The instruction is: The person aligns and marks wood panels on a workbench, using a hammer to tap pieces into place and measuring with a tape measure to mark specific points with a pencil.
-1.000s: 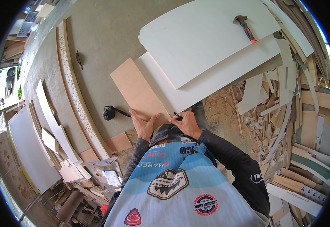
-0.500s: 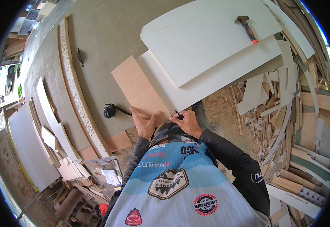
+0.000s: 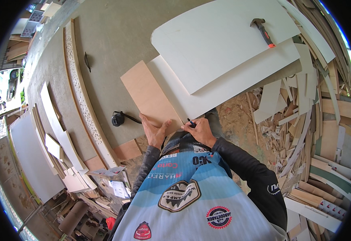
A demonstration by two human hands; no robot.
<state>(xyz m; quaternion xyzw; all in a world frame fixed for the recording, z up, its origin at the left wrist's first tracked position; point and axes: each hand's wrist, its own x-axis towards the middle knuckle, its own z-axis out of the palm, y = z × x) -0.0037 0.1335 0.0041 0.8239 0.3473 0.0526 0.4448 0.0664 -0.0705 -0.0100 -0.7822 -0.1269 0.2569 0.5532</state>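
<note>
A tan rectangular wooden board (image 3: 150,88) lies at a slant over the left end of a long white panel (image 3: 227,90). My left hand (image 3: 156,131) grips the board's near end, with its thumb on top and its fingers at the left edge. Between the fingers of my right hand (image 3: 201,132) is a dark pen (image 3: 190,121), held beside the board's near right corner. The pen's tip is too small to make out. A larger white sheet (image 3: 219,40) with a rounded corner lies over the white panel, and a claw hammer (image 3: 264,33) with a black and orange handle rests on it.
A black tape measure (image 3: 118,118) with a strap sits left of the board on the grey worktop (image 3: 111,48). Further left lies a long wooden strip (image 3: 83,92). Wood offcuts (image 3: 280,140) cover the floor at right, beside stacked boards (image 3: 324,193).
Both hands, the board and the pen keep nearly the same places. The whole view has shifted very slightly to the right.
</note>
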